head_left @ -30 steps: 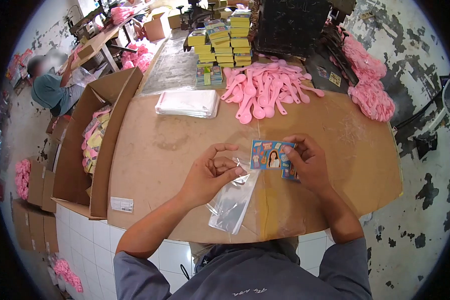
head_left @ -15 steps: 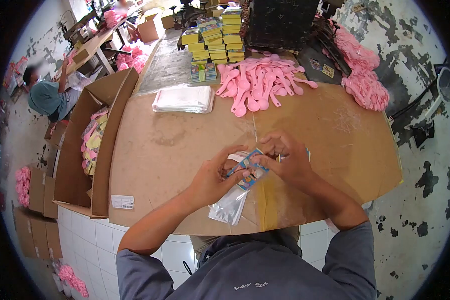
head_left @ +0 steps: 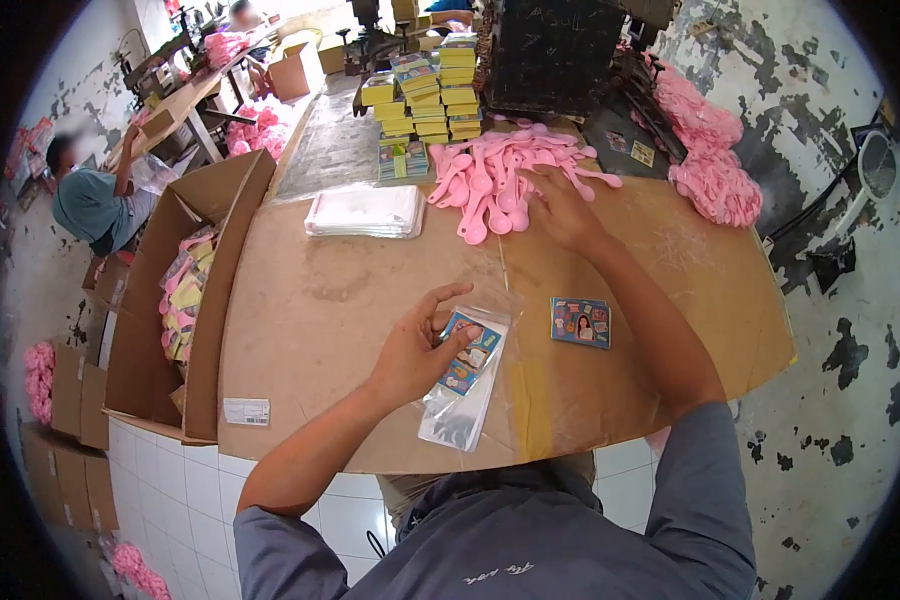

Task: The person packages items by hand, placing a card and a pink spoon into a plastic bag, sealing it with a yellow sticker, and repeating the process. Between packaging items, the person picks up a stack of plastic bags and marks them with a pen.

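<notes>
My left hand (head_left: 432, 350) pinches a blue printed card (head_left: 468, 364) between thumb and fingers, over clear plastic bags (head_left: 455, 422) on the cardboard table top. Away at the back, my right hand (head_left: 562, 205) reaches to the near edge of a heap of pink spoons (head_left: 482, 180); its fingertips are at the spoons, and I cannot make out whether it grips one. A small stack of blue cards with a portrait (head_left: 580, 323) lies right of the bags. White-edged plastic packets (head_left: 365, 212) are piled left of the spoons.
An open cardboard box (head_left: 202, 380) with pink and yellow packed items stands at the left. Stacks of yellow-edged cards (head_left: 425, 95) rise behind the spoons. Pink bundles (head_left: 715, 180) lie at the back right. Another person (head_left: 95, 205) sits at the far left.
My right hand has left the card and moved up to the spoons, uncovering the card stack. My left hand has moved slightly left and down with the blue card.
</notes>
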Motion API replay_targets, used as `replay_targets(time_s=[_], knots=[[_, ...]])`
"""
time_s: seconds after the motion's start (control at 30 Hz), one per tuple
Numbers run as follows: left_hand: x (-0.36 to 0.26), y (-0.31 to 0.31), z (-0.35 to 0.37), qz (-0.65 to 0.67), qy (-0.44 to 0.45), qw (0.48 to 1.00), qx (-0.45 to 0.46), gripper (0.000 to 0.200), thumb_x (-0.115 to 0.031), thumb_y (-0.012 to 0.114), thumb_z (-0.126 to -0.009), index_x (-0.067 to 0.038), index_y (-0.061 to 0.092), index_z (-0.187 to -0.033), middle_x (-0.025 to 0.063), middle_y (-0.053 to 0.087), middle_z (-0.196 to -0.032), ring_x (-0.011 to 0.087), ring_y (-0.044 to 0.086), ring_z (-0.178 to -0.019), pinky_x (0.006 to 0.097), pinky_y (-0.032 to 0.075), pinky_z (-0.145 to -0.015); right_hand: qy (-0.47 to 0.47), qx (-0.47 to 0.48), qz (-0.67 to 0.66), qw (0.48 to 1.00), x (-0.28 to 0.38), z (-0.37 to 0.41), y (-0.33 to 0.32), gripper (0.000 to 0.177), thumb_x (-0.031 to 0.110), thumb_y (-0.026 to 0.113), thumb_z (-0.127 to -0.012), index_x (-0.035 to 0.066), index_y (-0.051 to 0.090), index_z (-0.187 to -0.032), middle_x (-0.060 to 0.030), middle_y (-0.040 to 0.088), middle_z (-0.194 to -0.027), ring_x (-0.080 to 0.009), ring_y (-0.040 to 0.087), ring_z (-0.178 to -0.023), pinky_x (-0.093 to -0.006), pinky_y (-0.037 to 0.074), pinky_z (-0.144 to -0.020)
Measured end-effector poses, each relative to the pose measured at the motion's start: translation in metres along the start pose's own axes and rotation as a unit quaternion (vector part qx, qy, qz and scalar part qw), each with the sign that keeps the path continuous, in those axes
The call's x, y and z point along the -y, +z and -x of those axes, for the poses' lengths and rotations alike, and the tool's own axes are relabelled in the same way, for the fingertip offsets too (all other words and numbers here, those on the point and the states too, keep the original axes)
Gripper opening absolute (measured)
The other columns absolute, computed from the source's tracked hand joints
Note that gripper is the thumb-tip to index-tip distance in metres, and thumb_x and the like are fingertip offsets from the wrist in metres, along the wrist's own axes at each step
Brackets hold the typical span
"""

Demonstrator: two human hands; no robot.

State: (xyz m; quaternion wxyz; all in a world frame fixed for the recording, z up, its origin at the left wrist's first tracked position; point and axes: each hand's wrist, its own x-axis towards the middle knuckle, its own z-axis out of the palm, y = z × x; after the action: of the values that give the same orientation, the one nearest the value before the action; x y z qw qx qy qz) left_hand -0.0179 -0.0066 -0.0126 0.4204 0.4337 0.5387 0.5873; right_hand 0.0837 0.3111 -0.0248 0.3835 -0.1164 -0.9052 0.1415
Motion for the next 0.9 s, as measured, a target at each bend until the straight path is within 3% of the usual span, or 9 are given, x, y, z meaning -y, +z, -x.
replay_targets(time_s=[0.07, 0.17, 0.37, 0.47, 0.57, 0.67, 0.77, 0.9], knots=[[-0.001, -0.001, 0.0, -0.002, -0.002, 1.0, 0.003, 0.053, -0.003, 0.065, -0.1, -0.002, 0.043, -0.148, 0.0101, 0.075, -0.108, 0.0085, 0.068, -0.094, 0.0246, 0.055, -0.076, 0.0, 0.014, 0.102, 0.995, -0.023, 0.004, 0.009, 0.022, 0.015, 0.064, -0.094, 0.001, 0.068, -0.11, -0.0151, 0.062, -0.125, -0.0333, 0.064, -0.108, -0.0455, 0.051, -0.093], [-0.003, -0.004, 0.0, -0.007, -0.007, 1.0, 0.007, 0.049, -0.005, 0.063, -0.102, -0.002, 0.044, -0.147, 0.0099, 0.074, -0.11, 0.0086, 0.068, -0.094, 0.0247, 0.055, -0.076, 0.035, 0.045, 0.017, 0.998, -0.015, 0.011, 0.0, 0.02, 0.012, 0.066, -0.092, 0.001, 0.068, -0.109, -0.0149, 0.065, -0.117, -0.0326, 0.065, -0.104, -0.0435, 0.052, -0.091], [-0.004, -0.002, 0.0, 0.018, -0.014, 1.0, 0.01, 0.045, -0.006, 0.062, -0.103, -0.002, 0.046, -0.145, 0.009, 0.074, -0.111, 0.0086, 0.069, -0.094, 0.0242, 0.056, -0.077, 0.135, 0.046, -0.1, 0.985, 0.01, 0.018, -0.021, 0.018, 0.007, 0.067, -0.09, 0.0, 0.069, -0.107, -0.0117, 0.068, -0.1, -0.0204, 0.068, -0.092, -0.0334, 0.055, -0.082], [-0.005, -0.002, 0.0, 0.04, -0.012, 0.999, 0.006, 0.045, -0.005, 0.062, -0.102, -0.002, 0.047, -0.145, 0.0093, 0.074, -0.112, 0.0088, 0.069, -0.095, 0.0242, 0.056, -0.078, 0.202, -0.04, -0.217, 0.954, 0.062, 0.01, -0.038, 0.024, 0.003, 0.066, -0.093, 0.001, 0.068, -0.117, -0.009, 0.07, -0.102, -0.0148, 0.067, -0.092, -0.029, 0.055, -0.082], [-0.01, -0.001, 0.001, 0.041, -0.012, 0.999, 0.012, 0.047, -0.004, 0.063, -0.102, -0.002, 0.046, -0.145, 0.0099, 0.074, -0.113, 0.0093, 0.069, -0.096, 0.0246, 0.056, -0.08, 0.19, 0.054, -0.337, 0.92, 0.088, 0.022, -0.049, 0.032, 0.001, 0.063, -0.095, 0.001, 0.065, -0.127, -0.0077, 0.07, -0.105, -0.015, 0.068, -0.095, -0.0282, 0.056, -0.085], [-0.006, 0.0, 0.002, 0.024, -0.003, 0.999, 0.025, 0.047, -0.004, 0.063, -0.101, -0.001, 0.046, -0.146, 0.0101, 0.074, -0.113, 0.0094, 0.068, -0.097, 0.0247, 0.056, -0.081, 0.223, 0.032, -0.464, 0.857, 0.132, 0.025, -0.06, 0.037, -0.003, 0.061, -0.095, 0.0, 0.061, -0.132, -0.0079, 0.069, -0.11, -0.0157, 0.069, -0.1, -0.0279, 0.056, -0.087], [-0.002, 0.001, 0.002, 0.013, -0.005, 0.999, 0.037, 0.045, -0.005, 0.062, -0.102, 0.0, 0.049, -0.145, 0.0092, 0.074, -0.112, 0.0087, 0.067, -0.098, 0.0245, 0.055, -0.082, 0.221, 0.002, -0.492, 0.842, 0.144, 0.022, -0.067, 0.039, -0.008, 0.06, -0.094, -0.001, 0.06, -0.133, -0.0074, 0.068, -0.112, -0.0162, 0.068, -0.108, -0.0282, 0.055, -0.088], [-0.006, 0.003, 0.003, 0.021, -0.035, 0.999, 0.023, 0.036, -0.007, 0.062, -0.103, 0.001, 0.057, -0.138, 0.0067, 0.073, -0.111, 0.0074, 0.066, -0.097, 0.0234, 0.054, -0.081, 0.2, 0.068, -0.501, 0.839, 0.142, 0.037, -0.054, 0.041, -0.01, 0.059, -0.095, -0.002, 0.058, -0.135, -0.0119, 0.066, -0.121, -0.02, 0.067, -0.114, -0.0313, 0.057, -0.091]])
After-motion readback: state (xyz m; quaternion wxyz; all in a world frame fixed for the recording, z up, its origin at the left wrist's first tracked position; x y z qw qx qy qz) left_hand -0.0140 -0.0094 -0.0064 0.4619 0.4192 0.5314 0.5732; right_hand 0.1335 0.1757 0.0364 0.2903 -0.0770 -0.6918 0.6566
